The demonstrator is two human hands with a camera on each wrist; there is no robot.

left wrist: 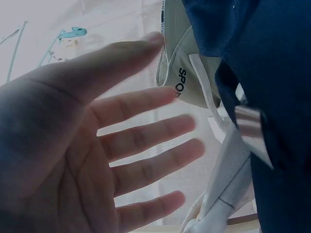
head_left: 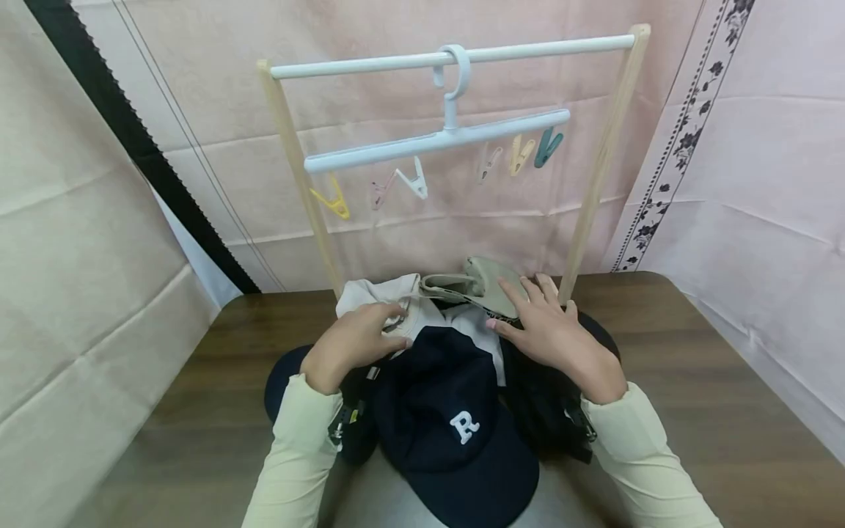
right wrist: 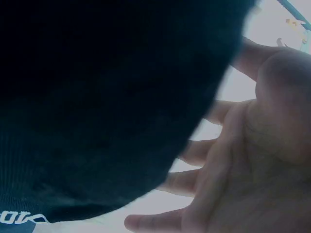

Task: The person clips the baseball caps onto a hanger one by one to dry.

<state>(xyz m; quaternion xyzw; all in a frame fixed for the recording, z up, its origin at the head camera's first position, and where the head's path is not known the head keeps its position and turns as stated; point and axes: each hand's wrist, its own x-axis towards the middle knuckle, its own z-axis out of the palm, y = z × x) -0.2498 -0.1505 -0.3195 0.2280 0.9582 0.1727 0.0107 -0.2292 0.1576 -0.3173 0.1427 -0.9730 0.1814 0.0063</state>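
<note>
A navy baseball cap with a white letter R lies at the front of a pile, its brim towards me. Behind it are a white fabric piece and a khaki cap, which bears dark lettering in the left wrist view. My left hand is over the pile's left side by the white fabric, fingers spread and holding nothing. On the other side my right hand reaches over black fabric, its fingers extended at the khaki cap's edge. In the right wrist view, a large dark fabric hides part of that hand's fingers.
Behind the pile stands a rack with wooden posts and a white bar. A pale blue hanger hangs from it with several clothespins, including a yellow clothespin and a teal clothespin. The brown table has cloth walls around it.
</note>
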